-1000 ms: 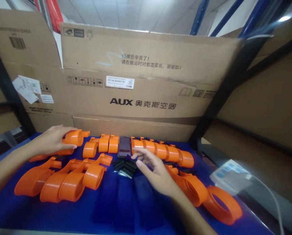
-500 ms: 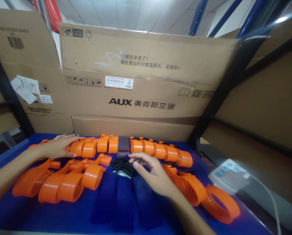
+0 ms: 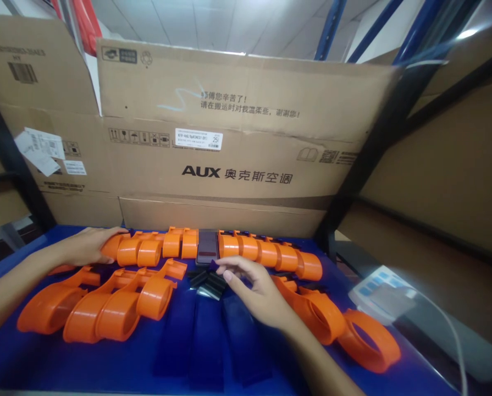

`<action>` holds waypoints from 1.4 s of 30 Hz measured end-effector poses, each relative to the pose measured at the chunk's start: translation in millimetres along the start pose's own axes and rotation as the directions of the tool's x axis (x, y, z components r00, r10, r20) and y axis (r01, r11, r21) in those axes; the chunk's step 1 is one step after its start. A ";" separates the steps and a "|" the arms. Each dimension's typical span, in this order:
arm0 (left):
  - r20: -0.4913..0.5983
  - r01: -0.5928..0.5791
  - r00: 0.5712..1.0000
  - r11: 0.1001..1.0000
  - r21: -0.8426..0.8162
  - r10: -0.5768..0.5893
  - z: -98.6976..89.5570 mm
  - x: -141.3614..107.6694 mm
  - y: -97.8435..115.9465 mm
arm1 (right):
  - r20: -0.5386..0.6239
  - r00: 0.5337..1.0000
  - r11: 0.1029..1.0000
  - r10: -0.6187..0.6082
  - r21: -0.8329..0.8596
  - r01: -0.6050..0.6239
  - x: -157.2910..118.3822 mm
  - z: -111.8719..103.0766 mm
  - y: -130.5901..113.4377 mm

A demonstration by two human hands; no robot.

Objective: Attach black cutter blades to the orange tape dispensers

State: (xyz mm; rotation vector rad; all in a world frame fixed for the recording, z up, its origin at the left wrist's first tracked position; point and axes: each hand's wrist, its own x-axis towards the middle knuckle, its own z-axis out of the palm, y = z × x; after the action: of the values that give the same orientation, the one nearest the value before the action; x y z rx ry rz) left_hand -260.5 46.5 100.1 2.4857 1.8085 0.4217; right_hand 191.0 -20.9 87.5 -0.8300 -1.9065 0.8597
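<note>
- Rings [image 3: 117, 319], lower left, centre and right: plain bright orange, glossy highlights.
- Small pieces [image 3: 215, 284], lower centre: black, with pale shine.
- Flat strips [image 3: 206, 344], bottom centre: dark navy.
- Bench [image 3: 117, 374], lower frame: deep blue.
- Cardboard [image 3: 155, 170], across the middle and top: brown, printed in black with lettering and symbols.
- Label [image 3: 199, 139], upper centre: white, black print.
- Device [image 3: 377, 300], lower right: white, light-blue panels.
- Post [image 3: 330, 30], upper right: blue.
</note>
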 end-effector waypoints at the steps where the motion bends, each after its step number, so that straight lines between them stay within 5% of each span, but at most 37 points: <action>1: 0.009 0.004 1.000 1.000 0.021 -0.004 -3.1 0.8 0.6 | -0.002 1.000 1.000 -0.001 -0.002 0.001 0.0 0.0 0.1; 8: -0.103 -0.065 0.991 0.987 0.145 0.081 -43.3 0.8 7.8 | -0.011 1.000 1.000 -0.005 -0.023 0.005 0.0 -0.4 0.4; 15: -0.305 -0.177 0.921 0.958 0.224 0.241 -80.0 -17.0 83.4 | -0.026 0.999 0.998 -0.025 -0.065 0.024 -0.6 -0.1 -1.9; 19: -0.350 -0.379 0.844 0.913 0.148 0.407 -67.2 -22.9 129.7 | -0.021 1.000 0.999 -0.013 -0.049 0.012 -0.3 1.9 1.2; 26: -0.208 -0.656 0.742 0.754 -0.027 0.637 -18.4 -32.9 184.7 | -0.016 0.999 0.994 0.040 -0.105 -0.041 3.9 8.6 8.5; 36: -0.195 -0.778 0.622 0.627 -0.046 0.758 20.7 -29.5 214.9 | -0.065 0.972 0.942 0.225 0.269 -0.200 6.7 20.1 11.8; 38: -0.245 -0.762 0.645 0.633 -0.137 0.724 21.2 -29.9 218.4 | -0.064 0.972 0.933 0.228 0.299 -0.200 6.9 19.9 8.5; 42: -0.412 -0.502 0.838 0.800 -0.328 0.356 29.9 -28.0 229.6 | -0.096 0.968 0.924 0.232 0.334 -0.188 5.9 20.6 2.8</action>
State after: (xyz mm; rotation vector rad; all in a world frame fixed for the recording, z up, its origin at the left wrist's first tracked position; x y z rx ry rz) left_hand -48.1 -49.5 109.4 2.5832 1.0093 1.1842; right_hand 170.9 -19.5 79.7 -0.8754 -1.5236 1.1807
